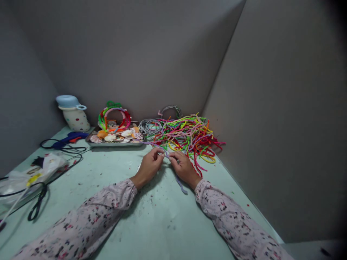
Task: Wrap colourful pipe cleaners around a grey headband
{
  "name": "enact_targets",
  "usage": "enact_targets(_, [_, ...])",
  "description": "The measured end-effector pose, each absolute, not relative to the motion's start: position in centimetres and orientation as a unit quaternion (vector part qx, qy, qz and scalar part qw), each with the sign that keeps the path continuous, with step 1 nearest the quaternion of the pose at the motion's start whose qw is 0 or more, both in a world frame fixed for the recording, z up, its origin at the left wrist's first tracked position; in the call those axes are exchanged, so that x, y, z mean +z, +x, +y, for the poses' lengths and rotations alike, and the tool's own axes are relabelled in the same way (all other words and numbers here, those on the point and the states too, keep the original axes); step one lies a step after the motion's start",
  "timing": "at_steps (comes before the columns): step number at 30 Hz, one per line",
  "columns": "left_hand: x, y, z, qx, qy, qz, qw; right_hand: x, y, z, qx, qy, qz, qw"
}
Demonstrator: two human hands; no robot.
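Above the middle of the table, my left hand (149, 167) and my right hand (185, 168) are close together, fingertips almost meeting. Both are closed in a pinch on a fuzzy lavender pipe cleaner (180, 185). One end of it hangs below my right hand; another lavender length runs off to the upper left toward the tray. The exact spot between my fingertips is too small to make out. Just beyond my right hand lies a tangled heap of coloured pipe cleaners (189, 131), in red, pink, yellow and green.
A metal tray (116, 144) of seashells stands at the back, with colourful wrapped hoops (102, 117) upon it. Beside it lie coils of grey wire (152, 126). At left are a blue-lidded bottle (76, 117), black cables (40, 202) and a plastic bag (51, 162). Grey walls enclose the table.
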State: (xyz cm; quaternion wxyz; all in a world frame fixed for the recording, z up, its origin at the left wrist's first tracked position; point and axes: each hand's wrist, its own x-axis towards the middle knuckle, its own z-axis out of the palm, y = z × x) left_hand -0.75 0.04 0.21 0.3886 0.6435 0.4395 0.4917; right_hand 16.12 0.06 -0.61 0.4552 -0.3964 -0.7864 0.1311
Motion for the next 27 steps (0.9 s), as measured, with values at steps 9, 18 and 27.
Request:
enact_targets(9, [-0.14,-0.13,-0.34,0.445,0.659,0.416,0.441,-0.18,16.09,-0.06,0.099,-0.380,-0.798,0.457])
enact_targets(18, [0.15,0.00,-0.09,0.463,0.587,0.431,0.506,-0.20,16.09,-0.15,0.100,-0.384,-0.796,0.457])
enact_targets(27, [0.43,-0.11,-0.16,0.478,0.586,0.439,0.485,-0.26,15.97,-0.14,0.099,-0.383,-0.794,0.462])
